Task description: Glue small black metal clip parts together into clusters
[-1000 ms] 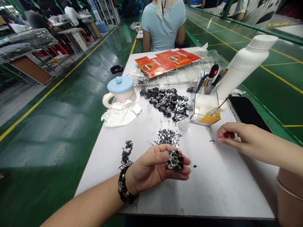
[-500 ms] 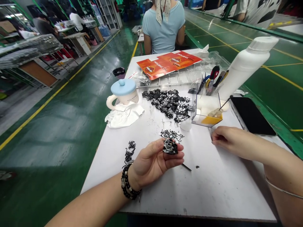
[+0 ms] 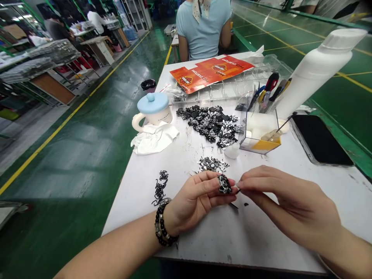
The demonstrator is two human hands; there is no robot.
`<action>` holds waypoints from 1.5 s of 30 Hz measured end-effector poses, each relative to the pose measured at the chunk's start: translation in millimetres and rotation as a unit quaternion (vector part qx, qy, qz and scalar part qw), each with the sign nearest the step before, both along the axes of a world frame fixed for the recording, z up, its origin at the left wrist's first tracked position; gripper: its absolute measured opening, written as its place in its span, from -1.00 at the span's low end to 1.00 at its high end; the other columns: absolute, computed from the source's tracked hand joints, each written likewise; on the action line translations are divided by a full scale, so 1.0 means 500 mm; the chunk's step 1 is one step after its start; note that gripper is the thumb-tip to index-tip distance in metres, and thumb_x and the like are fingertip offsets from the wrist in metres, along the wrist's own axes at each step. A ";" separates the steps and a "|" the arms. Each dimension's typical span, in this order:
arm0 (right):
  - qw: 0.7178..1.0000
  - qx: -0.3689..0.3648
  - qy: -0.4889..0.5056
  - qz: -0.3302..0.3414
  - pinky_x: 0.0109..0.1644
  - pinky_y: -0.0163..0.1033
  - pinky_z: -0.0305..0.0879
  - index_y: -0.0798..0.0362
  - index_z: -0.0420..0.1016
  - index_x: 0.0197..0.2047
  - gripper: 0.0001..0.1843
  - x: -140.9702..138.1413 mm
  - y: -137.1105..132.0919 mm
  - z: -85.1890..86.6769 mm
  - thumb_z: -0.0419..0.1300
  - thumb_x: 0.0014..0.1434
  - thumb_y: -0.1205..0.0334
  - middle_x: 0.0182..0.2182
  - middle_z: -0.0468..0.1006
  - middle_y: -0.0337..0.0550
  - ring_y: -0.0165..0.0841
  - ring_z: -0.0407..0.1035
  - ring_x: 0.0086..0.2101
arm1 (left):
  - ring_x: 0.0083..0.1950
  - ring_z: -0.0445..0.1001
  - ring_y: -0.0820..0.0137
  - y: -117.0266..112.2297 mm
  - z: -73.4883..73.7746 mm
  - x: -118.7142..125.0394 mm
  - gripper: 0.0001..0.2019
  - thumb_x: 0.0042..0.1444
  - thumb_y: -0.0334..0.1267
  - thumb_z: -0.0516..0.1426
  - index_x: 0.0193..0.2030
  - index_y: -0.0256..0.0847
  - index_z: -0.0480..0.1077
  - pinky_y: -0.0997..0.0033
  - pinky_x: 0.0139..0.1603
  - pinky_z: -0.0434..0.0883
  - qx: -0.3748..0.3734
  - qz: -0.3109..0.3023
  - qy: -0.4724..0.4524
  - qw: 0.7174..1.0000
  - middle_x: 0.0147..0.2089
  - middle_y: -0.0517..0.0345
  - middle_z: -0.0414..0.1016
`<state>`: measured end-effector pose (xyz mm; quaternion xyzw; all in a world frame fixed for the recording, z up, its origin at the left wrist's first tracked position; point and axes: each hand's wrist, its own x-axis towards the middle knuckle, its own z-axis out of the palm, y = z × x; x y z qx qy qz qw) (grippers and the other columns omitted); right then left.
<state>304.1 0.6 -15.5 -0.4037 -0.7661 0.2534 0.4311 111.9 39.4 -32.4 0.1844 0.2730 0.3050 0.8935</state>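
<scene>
My left hand (image 3: pixel 197 199) is closed on a small black and silver metal badge (image 3: pixel 224 184), held between thumb and fingers above the white table (image 3: pixel 261 236). My right hand (image 3: pixel 287 203) has its fingertips pinched together right beside the badge, touching or almost touching it; what they pinch is too small to name. A thin dark pin (image 3: pixel 233 206) lies on the table under the hands. Just beyond them lies a small heap of silver pieces (image 3: pixel 212 164). Further back is a large pile of black badges (image 3: pixel 210 122). Black hooks (image 3: pixel 159 188) lie near my left wrist.
A mug with a blue lid (image 3: pixel 152 111) and a white cloth (image 3: pixel 154 137) sit at the left. A clear box with a yellow base (image 3: pixel 261 133), a tool holder (image 3: pixel 266 95), a white bottle (image 3: pixel 316 68), a black phone (image 3: pixel 319 139) and orange cards (image 3: pixel 206 71) stand behind. A person in a blue shirt (image 3: pixel 203 27) sits beyond.
My right hand has come left from the table's right side to meet the badge. My left hand has shifted slightly with the badge turned in its fingers.
</scene>
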 end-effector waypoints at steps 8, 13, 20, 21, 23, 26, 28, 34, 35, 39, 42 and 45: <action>0.998 0.034 0.054 -0.029 -0.21 -0.26 0.45 0.04 0.39 -0.10 -0.62 -0.023 -0.012 -0.008 0.11 0.09 0.64 -0.28 0.52 -0.13 -0.35 0.43 -0.23 | -0.22 0.58 0.39 -0.002 -0.002 0.002 -0.83 0.03 -0.43 0.25 -0.21 -0.35 0.41 0.37 -0.09 0.52 -0.020 -0.009 -0.016 1.000 -0.26 0.00 0.58; 0.998 0.062 -0.005 -0.023 -0.23 -0.30 0.45 0.08 0.39 -0.10 -0.65 -0.017 -0.011 0.005 0.10 0.10 0.62 -0.29 0.53 -0.12 -0.38 0.44 -0.25 | -0.20 0.58 0.38 -0.001 -0.001 0.003 -0.82 0.03 -0.42 0.26 -0.21 -0.35 0.41 0.39 -0.08 0.52 -0.030 -0.007 -0.012 0.999 -0.22 0.00 0.58; 0.994 0.083 -0.064 0.007 -0.11 -0.27 0.42 0.08 0.36 -0.04 -0.63 -0.009 -0.009 -0.010 0.09 0.13 0.61 -0.25 0.54 -0.13 -0.37 0.40 -0.16 | -0.22 0.58 0.39 -0.002 -0.002 0.003 -0.80 0.00 -0.46 0.27 -0.21 -0.37 0.41 0.40 -0.11 0.53 -0.035 -0.002 -0.013 0.999 -0.23 0.00 0.57; 0.994 0.085 -0.067 0.009 -0.10 -0.27 0.43 0.08 0.36 -0.04 -0.65 -0.009 -0.009 -0.013 0.10 0.14 0.60 -0.25 0.55 -0.13 -0.37 0.40 -0.16 | -0.22 0.58 0.39 -0.002 -0.001 0.003 -0.80 0.00 -0.46 0.27 -0.21 -0.37 0.41 0.40 -0.12 0.53 -0.037 0.000 -0.010 0.999 -0.23 0.00 0.57; 0.994 0.080 -0.076 0.001 -0.10 -0.28 0.44 0.08 0.37 -0.02 -0.65 -0.009 -0.010 -0.016 0.10 0.16 0.56 -0.24 0.56 -0.13 -0.37 0.42 -0.16 | -0.24 0.58 0.40 -0.002 0.000 0.003 -0.81 0.00 -0.47 0.27 -0.21 -0.37 0.41 0.40 -0.12 0.53 -0.040 0.002 -0.004 0.999 -0.25 0.00 0.57; 0.994 0.065 -0.090 -0.023 -0.08 -0.32 0.44 0.06 0.39 -0.03 -0.66 -0.013 -0.012 -0.016 0.10 0.16 0.55 -0.19 0.57 -0.13 -0.40 0.44 -0.16 | -0.27 0.57 0.42 -0.002 0.002 0.003 -0.81 0.01 -0.46 0.27 -0.21 -0.37 0.41 0.41 -0.13 0.53 -0.041 0.006 0.000 0.999 -0.29 0.02 0.56; 0.993 0.070 -0.087 -0.044 -0.08 -0.37 0.44 0.06 0.41 -0.06 -0.68 -0.019 -0.014 -0.013 0.11 0.16 0.55 -0.19 0.58 -0.15 -0.43 0.46 -0.18 | -0.28 0.57 0.43 -0.002 0.002 0.004 -0.80 -0.01 -0.44 0.28 -0.22 -0.37 0.41 0.42 -0.13 0.53 -0.043 0.008 0.002 0.999 -0.31 0.04 0.56; 0.989 0.098 -0.072 -0.088 -0.14 -0.37 0.47 0.04 0.41 -0.09 -0.69 -0.036 -0.013 -0.012 0.13 0.14 0.55 -0.26 0.59 -0.18 -0.42 0.49 -0.23 | -0.27 0.57 0.42 -0.001 0.001 0.005 -0.77 -0.03 -0.43 0.30 -0.22 -0.36 0.41 0.43 -0.14 0.54 -0.044 0.010 0.000 0.999 -0.30 0.03 0.56; 0.988 0.103 -0.075 -0.092 -0.13 -0.37 0.48 0.05 0.41 -0.08 -0.69 -0.037 -0.013 -0.014 0.13 0.14 0.55 -0.25 0.59 -0.18 -0.43 0.49 -0.22 | -0.27 0.57 0.43 -0.001 0.000 0.004 -0.78 -0.03 -0.43 0.30 -0.22 -0.36 0.41 0.43 -0.15 0.54 -0.042 0.011 -0.003 0.999 -0.30 0.03 0.56; 0.986 0.123 -0.073 -0.084 -0.04 -0.39 0.44 0.14 0.39 -0.05 -0.65 -0.037 -0.017 -0.022 0.11 0.12 0.61 -0.17 0.58 -0.11 -0.44 0.47 -0.16 | -0.25 0.58 0.43 0.000 -0.002 0.002 -0.81 0.01 -0.44 0.27 -0.20 -0.36 0.41 0.44 -0.13 0.54 -0.040 0.019 -0.013 0.999 -0.27 0.02 0.57; 0.992 0.097 -0.028 -0.081 0.00 -0.32 0.44 0.12 0.36 -0.04 -0.62 -0.034 -0.020 -0.024 0.11 0.11 0.63 -0.11 0.55 -0.09 -0.39 0.46 -0.11 | -0.20 0.59 0.38 0.001 -0.001 0.000 -0.82 0.04 -0.43 0.25 -0.19 -0.35 0.41 0.39 -0.05 0.53 -0.036 0.017 -0.017 0.999 -0.24 0.00 0.58; 0.993 0.048 0.019 -0.104 0.01 -0.24 0.42 0.05 0.36 -0.02 -0.61 -0.030 -0.019 -0.023 0.12 0.12 0.61 -0.09 0.52 -0.12 -0.35 0.44 -0.09 | -0.13 0.59 0.30 0.001 0.001 -0.001 -0.83 0.06 -0.42 0.24 -0.18 -0.34 0.41 0.36 -0.02 0.51 -0.025 0.010 -0.022 0.999 -0.18 -0.05 0.58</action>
